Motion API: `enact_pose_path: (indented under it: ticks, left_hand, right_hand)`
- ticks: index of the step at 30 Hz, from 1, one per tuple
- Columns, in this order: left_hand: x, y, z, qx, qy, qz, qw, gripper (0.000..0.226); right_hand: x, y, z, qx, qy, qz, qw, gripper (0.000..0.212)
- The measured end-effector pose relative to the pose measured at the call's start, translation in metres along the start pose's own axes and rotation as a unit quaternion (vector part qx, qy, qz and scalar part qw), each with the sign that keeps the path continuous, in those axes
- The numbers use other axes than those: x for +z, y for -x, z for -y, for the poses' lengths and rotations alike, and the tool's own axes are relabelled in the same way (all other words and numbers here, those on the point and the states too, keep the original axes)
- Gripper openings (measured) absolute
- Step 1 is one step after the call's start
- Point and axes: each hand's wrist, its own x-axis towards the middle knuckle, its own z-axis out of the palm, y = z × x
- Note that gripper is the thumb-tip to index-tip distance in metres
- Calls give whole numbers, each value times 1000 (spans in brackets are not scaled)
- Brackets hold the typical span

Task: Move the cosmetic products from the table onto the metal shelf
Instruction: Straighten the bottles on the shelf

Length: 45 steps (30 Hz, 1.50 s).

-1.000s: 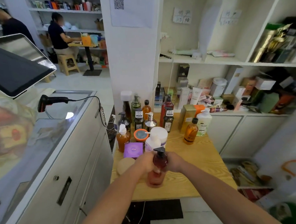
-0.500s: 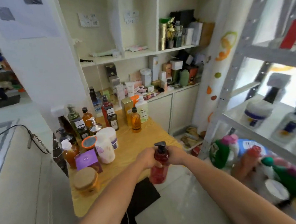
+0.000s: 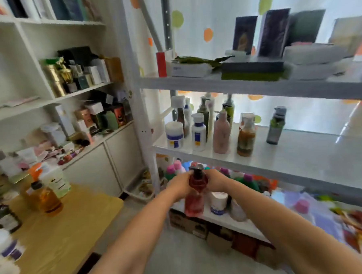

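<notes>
Between the left hand (image 3: 178, 188) and right hand (image 3: 216, 181), both curled round its neck, one red pump bottle (image 3: 195, 199) hangs in air just before the metal shelf (image 3: 302, 153), off the table (image 3: 61, 233). Set down carelessly, it could topple the middle tier's front row of five containers (image 3: 221, 132); those behind blur together.

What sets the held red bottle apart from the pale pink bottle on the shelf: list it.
The red bottle is see-through, the pale pink bottle opaque. The left hand and right hand hold the red bottle in the air; the pale pink bottle stands on the metal shelf. Both are upright.
</notes>
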Motion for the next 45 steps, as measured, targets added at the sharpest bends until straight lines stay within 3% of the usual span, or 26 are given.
enact_pose_path:
  ticks: [9, 17, 24, 30, 37, 45]
  left_hand:
    - [76, -47, -178, 119, -23, 40, 992, 59]
    - [100, -91, -257, 160, -66, 33, 984, 47]
    - [90, -148, -284, 187, -81, -13, 979, 33]
    - [80, -216, -288, 183, -71, -50, 979, 30]
    - [70, -297, -294, 186, -47, -23, 981, 51]
    - [57, -350, -306, 181, -29, -5, 983, 61]
  right_hand:
    - [-104, 96, -131, 87, 52, -86, 991, 49]
    - [-147, 120, -199, 119, 22, -189, 974, 47]
    - [-181, 86, -228, 107, 8, -277, 955, 51]
    - [-216, 28, -251, 99, 25, -296, 950, 48]
    - [-247, -35, -282, 117, 16, -304, 945, 47]
    - [-284, -79, -305, 108, -25, -293, 950, 39]
